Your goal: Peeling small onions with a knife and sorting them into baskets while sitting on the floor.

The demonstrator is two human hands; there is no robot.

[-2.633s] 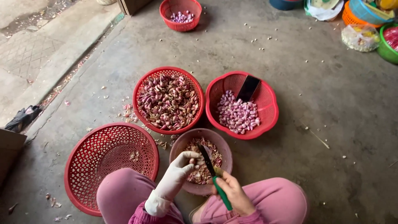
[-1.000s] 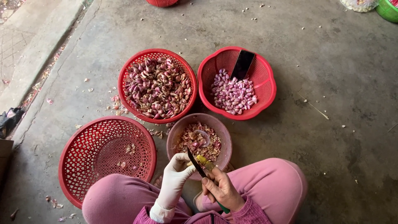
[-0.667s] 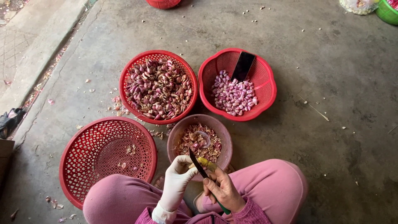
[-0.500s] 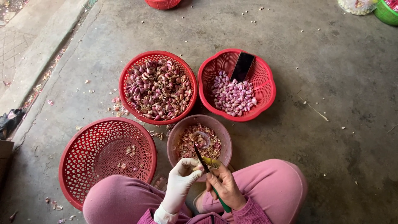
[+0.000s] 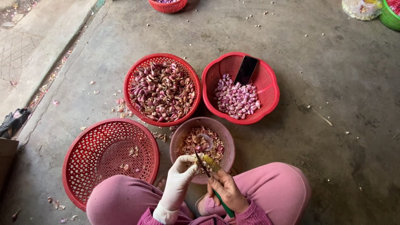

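Note:
My left hand, in a white glove, pinches a small shallot against the blade, over the near rim of a pink bowl full of peelings. My right hand is bare and grips a green-handled knife; the dark blade points up toward the gloved fingers. A red basket of unpeeled shallots sits just beyond the bowl. To its right a red basket holds peeled purple shallots and a black phone.
A large red basket, nearly empty, lies at my left knee. My pink-trousered legs frame the bowl. Peel scraps dot the concrete floor. Another red basket sits at the top edge, a green tub and a bag at top right.
The view has shifted down slightly, so the baskets sit higher in frame. Both hands have drawn closer to my lap, still working the knife over the bowl's near rim.

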